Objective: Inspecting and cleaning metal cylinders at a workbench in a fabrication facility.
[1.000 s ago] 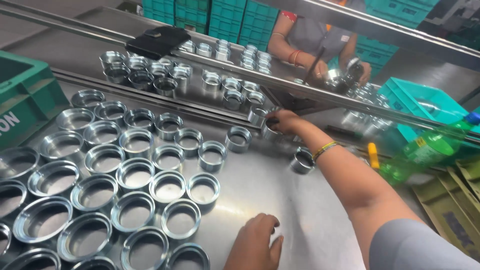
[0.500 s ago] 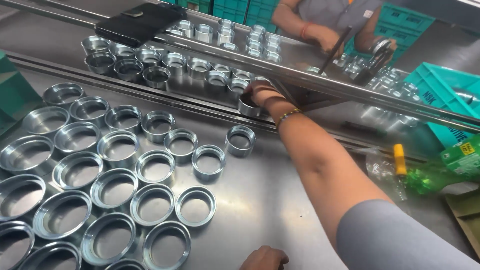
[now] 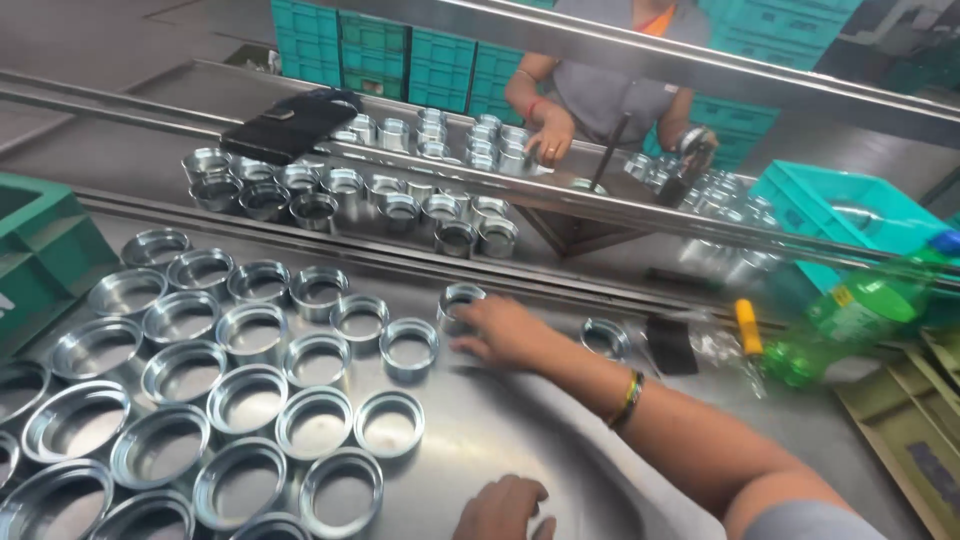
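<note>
Fingertips of right hand point(image 3: 505, 332) closed lightly on metal ring point(image 3: 460, 300), upright on steel table point(image 3: 560, 440), at right end of far row, just beside neighbouring ring point(image 3: 409, 347); seemingly mid-placement; next calls for level release, in line; left hand point(image 3: 503, 510) near bottom edge, grip impossible to tell.

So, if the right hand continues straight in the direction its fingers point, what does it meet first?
The right hand points left and already touches a small metal ring. Going straight on, it would probably meet the next ring of that row first, though depth is hard to judge.
</note>
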